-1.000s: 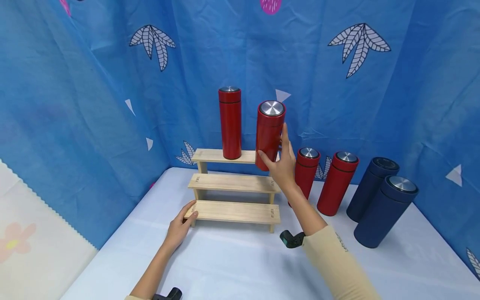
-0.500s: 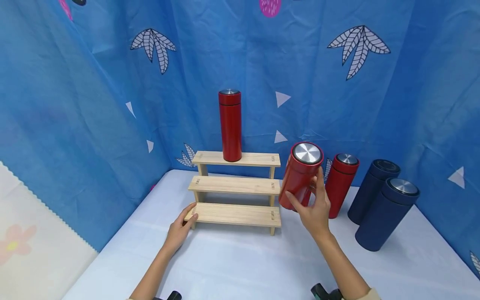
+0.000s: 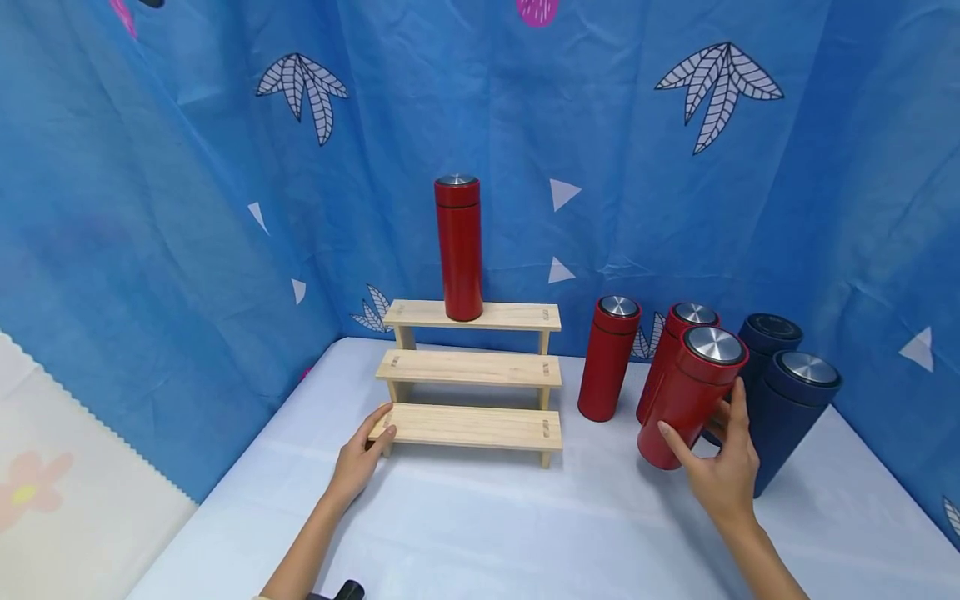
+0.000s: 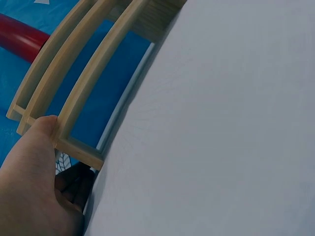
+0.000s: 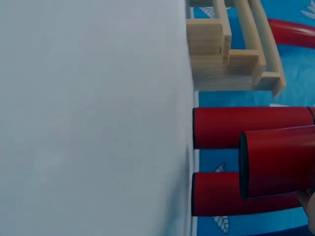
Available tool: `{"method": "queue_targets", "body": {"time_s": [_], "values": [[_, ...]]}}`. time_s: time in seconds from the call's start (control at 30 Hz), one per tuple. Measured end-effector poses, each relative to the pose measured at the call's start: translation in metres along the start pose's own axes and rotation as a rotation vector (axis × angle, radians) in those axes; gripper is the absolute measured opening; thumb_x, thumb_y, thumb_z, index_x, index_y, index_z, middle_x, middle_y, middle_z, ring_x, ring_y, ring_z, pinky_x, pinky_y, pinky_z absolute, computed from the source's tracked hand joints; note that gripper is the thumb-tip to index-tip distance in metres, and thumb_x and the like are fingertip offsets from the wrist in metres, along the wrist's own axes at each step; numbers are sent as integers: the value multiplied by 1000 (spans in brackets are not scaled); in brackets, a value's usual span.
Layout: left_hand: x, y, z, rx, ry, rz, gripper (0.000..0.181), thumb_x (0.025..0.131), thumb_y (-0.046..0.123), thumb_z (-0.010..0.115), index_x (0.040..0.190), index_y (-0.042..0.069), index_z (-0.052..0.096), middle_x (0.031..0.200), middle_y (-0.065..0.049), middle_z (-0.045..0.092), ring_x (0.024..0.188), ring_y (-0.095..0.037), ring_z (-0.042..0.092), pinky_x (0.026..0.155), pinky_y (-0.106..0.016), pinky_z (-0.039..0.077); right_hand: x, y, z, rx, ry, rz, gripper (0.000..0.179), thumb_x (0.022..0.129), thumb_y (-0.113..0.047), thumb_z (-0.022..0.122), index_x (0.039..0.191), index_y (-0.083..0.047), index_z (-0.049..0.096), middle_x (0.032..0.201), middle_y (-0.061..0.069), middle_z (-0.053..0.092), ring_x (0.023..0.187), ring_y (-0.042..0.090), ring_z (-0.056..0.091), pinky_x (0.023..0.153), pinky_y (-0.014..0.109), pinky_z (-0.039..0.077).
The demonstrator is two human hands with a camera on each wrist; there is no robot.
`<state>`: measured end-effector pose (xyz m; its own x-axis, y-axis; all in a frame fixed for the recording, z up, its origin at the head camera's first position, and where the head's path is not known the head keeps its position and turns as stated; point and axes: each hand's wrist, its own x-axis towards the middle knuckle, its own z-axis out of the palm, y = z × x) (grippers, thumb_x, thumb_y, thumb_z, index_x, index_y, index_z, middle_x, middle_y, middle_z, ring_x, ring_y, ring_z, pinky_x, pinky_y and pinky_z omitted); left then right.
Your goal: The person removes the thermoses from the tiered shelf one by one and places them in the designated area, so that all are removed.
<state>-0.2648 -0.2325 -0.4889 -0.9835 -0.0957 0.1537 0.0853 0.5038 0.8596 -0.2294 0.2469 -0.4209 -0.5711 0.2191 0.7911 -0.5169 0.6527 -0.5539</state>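
My right hand (image 3: pixel 726 469) grips a red thermos flask (image 3: pixel 688 402) with a silver lid, thumb on its near side. The right wrist view shows this held flask (image 5: pixel 280 161) lifted off the white tabletop, its dark base in sight. Behind it stand two more red flasks, one nearer the rack (image 3: pixel 609 358) and one partly hidden (image 3: pixel 662 367). My left hand (image 3: pixel 358 454) holds the left end of the lowest step of a three-tier wooden rack (image 3: pixel 468 425), thumb on top. On the rack's top step a red thermos (image 3: pixel 460 250) stands upright, left of the middle.
Two dark blue flasks stand at the right, the front one (image 3: pixel 795 417) partly behind my right hand, the rear one (image 3: pixel 768 333) mostly hidden. A blue patterned cloth (image 3: pixel 495 100) hangs behind the white table (image 3: pixel 480 533).
My right hand has carried the red thermos from beside the rack's top step down and to the right, in front of the other flasks. My left hand stays on the rack.
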Motion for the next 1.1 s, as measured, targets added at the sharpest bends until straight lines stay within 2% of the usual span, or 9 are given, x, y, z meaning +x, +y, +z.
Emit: {"method": "queue_targets", "body": {"time_s": [0.07, 0.13, 0.27, 0.5, 0.6, 0.67, 0.87, 1.1], "values": [[0, -1, 0, 2, 0, -4, 57, 88, 57, 49, 139, 35, 38, 144, -9, 36, 115, -34, 49, 90, -54, 36, -4, 4, -3, -25, -13, 45, 109, 63, 3, 82, 149, -15, 16, 125, 21, 49, 112, -7, 41, 87, 8, 34], [-1, -2, 1, 4, 1, -5, 56, 88, 57, 49, 139, 36, 38, 144, -9, 37, 112, -33, 51, 87, -52, 38, -6, 10, -3, -28, -11, 54, 109, 64, 2, 81, 149, -16, 16, 124, 21, 49, 111, -4, 43, 87, 8, 34], [-1, -3, 2, 6, 8, -1, 54, 89, 56, 49, 138, 38, 38, 142, -9, 39, 105, -28, 54, 81, -47, 41, -11, 21, -2, -24, -22, 77, 105, 67, -1, 80, 149, -19, 16, 124, 21, 49, 111, 10, 48, 86, 8, 34], [0, -4, 2, 3, 10, -1, 55, 89, 57, 49, 139, 36, 38, 143, -9, 38, 111, -31, 52, 86, -51, 39, -24, 71, 7, -33, -19, 103, 104, 70, -6, 81, 149, -22, 16, 129, 13, 49, 117, 9, 45, 88, 10, 34], [0, -3, 2, 3, 7, -1, 56, 88, 57, 49, 139, 36, 38, 144, -10, 37, 114, -33, 50, 88, -53, 37, -25, 69, 6, -14, -29, 133, 103, 71, -5, 80, 149, -22, 16, 129, 15, 48, 118, 21, 47, 91, 16, 35], [-1, -2, 2, 6, 9, 1, 55, 89, 57, 49, 139, 36, 38, 144, -10, 37, 114, -32, 50, 88, -53, 37, -24, 59, 4, -8, -40, 155, 103, 71, -3, 79, 149, -23, 14, 129, 18, 47, 116, 28, 47, 90, 15, 36], [-1, -1, 1, 13, 13, 14, 53, 89, 55, 49, 138, 37, 39, 143, -9, 38, 111, -31, 52, 85, -50, 39, -21, 42, 1, -33, -47, 180, 106, 70, 0, 78, 149, -25, 13, 130, 17, 46, 114, 19, 47, 86, 10, 35], [0, 0, 1, 10, 1, 7, 56, 89, 57, 48, 139, 35, 38, 144, -10, 36, 118, -35, 47, 90, -54, 36, -21, 42, 0, -56, -54, 178, 107, 68, -1, 79, 149, -26, 13, 129, 19, 46, 111, 33, 48, 85, 8, 33]]}}
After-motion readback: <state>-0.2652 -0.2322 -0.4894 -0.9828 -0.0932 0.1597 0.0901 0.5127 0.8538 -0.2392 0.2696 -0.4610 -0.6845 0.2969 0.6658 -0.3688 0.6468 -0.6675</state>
